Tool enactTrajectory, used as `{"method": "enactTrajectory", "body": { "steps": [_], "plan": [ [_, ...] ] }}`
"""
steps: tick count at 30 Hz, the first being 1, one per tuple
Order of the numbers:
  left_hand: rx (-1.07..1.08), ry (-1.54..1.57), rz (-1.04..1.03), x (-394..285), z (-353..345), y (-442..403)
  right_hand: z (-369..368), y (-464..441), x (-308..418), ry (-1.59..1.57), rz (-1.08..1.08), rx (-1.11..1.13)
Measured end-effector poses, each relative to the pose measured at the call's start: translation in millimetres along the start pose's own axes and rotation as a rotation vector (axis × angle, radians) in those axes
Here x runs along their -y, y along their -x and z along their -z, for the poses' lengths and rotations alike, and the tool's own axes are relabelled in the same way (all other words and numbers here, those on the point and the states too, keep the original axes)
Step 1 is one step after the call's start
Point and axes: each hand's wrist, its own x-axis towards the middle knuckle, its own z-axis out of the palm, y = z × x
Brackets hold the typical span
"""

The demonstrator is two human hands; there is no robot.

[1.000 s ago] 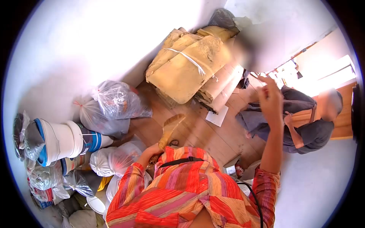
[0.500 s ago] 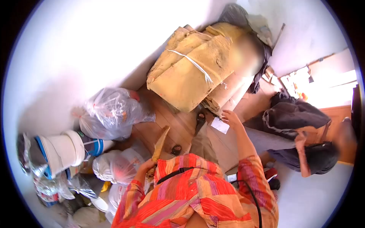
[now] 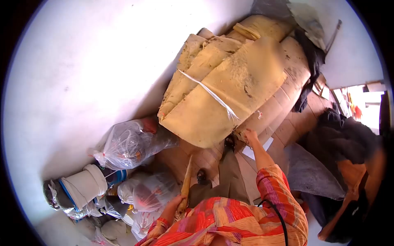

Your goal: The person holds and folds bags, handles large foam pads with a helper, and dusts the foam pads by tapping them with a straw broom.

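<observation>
My left hand [image 3: 177, 201], low in front of my body, is closed around a long yellowish strip, seemingly foam [image 3: 186, 182], which points up and narrows to a tip. My right hand [image 3: 249, 135] reaches forward with fingers curled at the lower right edge of a bundle of dirty yellow foam sheets [image 3: 201, 119]. What these fingers grip is too small to make out. A white string [image 3: 209, 93] crosses the bundle. Beside and partly under it lies a thick beige roll [image 3: 273, 108].
Clear plastic bags [image 3: 131, 143] and a white bucket [image 3: 84, 186] crowd the left along the white wall [image 3: 82, 82]. A white sheet of paper [image 3: 257, 149] lies on the tiled floor [image 3: 205, 158]. At the right, a person in dark clothing [image 3: 349, 139] is beside a grey cloth [image 3: 314, 174].
My right hand has gone from open above the paper to curled at the foam bundle's edge. The bundle appears nearer as my view shifts. The left hand keeps the strip.
</observation>
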Motion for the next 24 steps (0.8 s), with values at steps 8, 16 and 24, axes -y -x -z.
{"method": "enactTrajectory", "body": {
  "steps": [8,16,24],
  "plan": [
    [0.194,1.155,0.027,-37,-26,-11,-21,-39,-1,-0.071,-0.008,0.142],
    [-0.359,-0.433,-0.068,-41,25,-51,-52,-4,-27,-0.04,-0.117,0.138],
    [0.011,-0.054,0.322,-38,124,-143,-114,36,-11,0.201,-0.174,0.06]
  ]
}}
